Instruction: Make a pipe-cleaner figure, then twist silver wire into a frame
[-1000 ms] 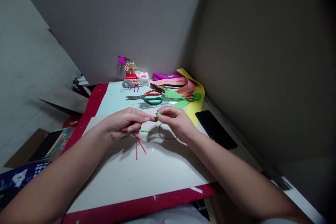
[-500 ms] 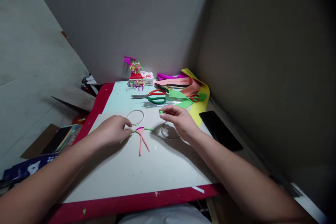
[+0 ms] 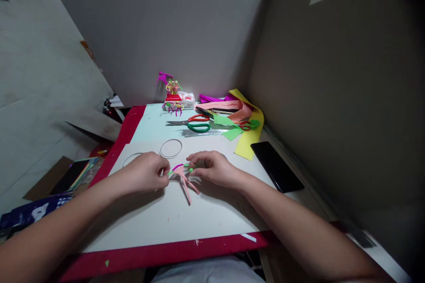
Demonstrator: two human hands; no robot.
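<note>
A small pipe-cleaner figure [image 3: 186,179] with pink legs, a green crosspiece and a purple loop lies on the white board [image 3: 172,216]. My left hand [image 3: 146,172] pinches the green crosspiece at its left end. My right hand [image 3: 212,170] has its fingers closed on the right end, with a bit of green showing at the fingertips. Both hands rest low on the board, on either side of the figure.
A wire ring [image 3: 171,148] lies behind the hands, another ring [image 3: 131,159] partly shows left of my left hand. Further back are red and green scissors [image 3: 194,123], coloured paper strips [image 3: 232,112], a pipe-cleaner model [image 3: 172,93]. A black phone [image 3: 275,166] lies right.
My right hand came down and left from above the right ring to the figure and closed on its right end. The figure has turned slightly, and the right ring is now hidden.
</note>
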